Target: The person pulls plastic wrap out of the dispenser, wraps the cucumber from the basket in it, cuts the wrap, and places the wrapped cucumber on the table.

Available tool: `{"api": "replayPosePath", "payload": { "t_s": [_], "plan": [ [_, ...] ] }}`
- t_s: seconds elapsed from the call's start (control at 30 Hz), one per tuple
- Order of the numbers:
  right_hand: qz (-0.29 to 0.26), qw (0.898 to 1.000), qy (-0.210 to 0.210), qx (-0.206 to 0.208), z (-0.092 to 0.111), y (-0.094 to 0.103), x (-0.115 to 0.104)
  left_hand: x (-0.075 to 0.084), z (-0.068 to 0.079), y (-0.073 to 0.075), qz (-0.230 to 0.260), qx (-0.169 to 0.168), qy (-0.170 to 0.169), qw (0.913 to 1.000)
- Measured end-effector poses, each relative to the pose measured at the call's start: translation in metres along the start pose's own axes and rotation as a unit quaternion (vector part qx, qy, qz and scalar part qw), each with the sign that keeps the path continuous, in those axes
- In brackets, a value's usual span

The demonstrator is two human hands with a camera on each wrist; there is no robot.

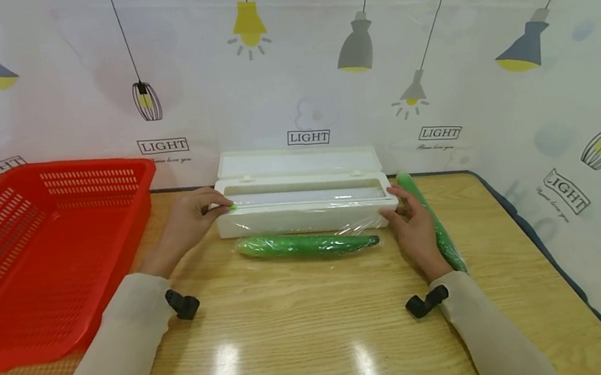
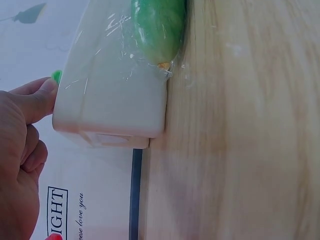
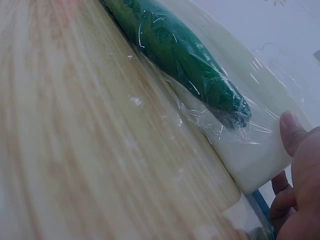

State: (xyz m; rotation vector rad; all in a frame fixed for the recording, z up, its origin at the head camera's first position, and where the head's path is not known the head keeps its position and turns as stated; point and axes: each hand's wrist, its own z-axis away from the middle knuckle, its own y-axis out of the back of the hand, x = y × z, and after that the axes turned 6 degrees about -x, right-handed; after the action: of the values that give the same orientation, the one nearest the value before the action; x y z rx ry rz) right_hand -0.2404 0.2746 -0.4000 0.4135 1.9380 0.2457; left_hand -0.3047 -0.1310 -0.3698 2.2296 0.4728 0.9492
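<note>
A white cling film dispenser box (image 1: 282, 219) stands at the back of the table with its lid (image 1: 298, 162) tipped up and a roll of film (image 1: 307, 195) inside. At its left front edge my left hand (image 1: 188, 217) pinches a small green tab (image 2: 57, 76), likely the slide cutter. My right hand (image 1: 416, 230) grips the box's right end, thumb (image 3: 291, 131) on the front face. Clear film from the box hangs down its front onto a cucumber (image 1: 306, 245), which lies wrapped along the front of the box.
A second wrapped cucumber (image 1: 447, 242) lies slanted to the right, partly behind my right hand. A large red plastic basket (image 1: 122, 273) stands on the left. The wooden table (image 1: 294, 335) meets a lamp-print backdrop (image 1: 298, 59) behind the box.
</note>
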Motion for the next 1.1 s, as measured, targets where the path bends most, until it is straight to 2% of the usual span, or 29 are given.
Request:
{"api": "replayPosePath", "payload": {
  "t_s": [0.27,0.73,1.1],
  "plan": [
    [0.007,1.0,-0.003,-0.001,-0.0005,-0.0005,-0.0032,-0.0012,-0.0001,0.0006,-0.013,0.012,-0.008,0.9998],
    [0.016,1.0,-0.008,0.0,0.0,-0.0002,-0.0025,-0.0021,0.0023,0.0003,-0.005,0.021,-0.018,0.9996],
    [0.013,1.0,-0.013,-0.001,0.0011,-0.0005,-0.0037,-0.0024,0.0037,0.0009,-0.01,0.016,-0.006,0.9998]
  ]
}}
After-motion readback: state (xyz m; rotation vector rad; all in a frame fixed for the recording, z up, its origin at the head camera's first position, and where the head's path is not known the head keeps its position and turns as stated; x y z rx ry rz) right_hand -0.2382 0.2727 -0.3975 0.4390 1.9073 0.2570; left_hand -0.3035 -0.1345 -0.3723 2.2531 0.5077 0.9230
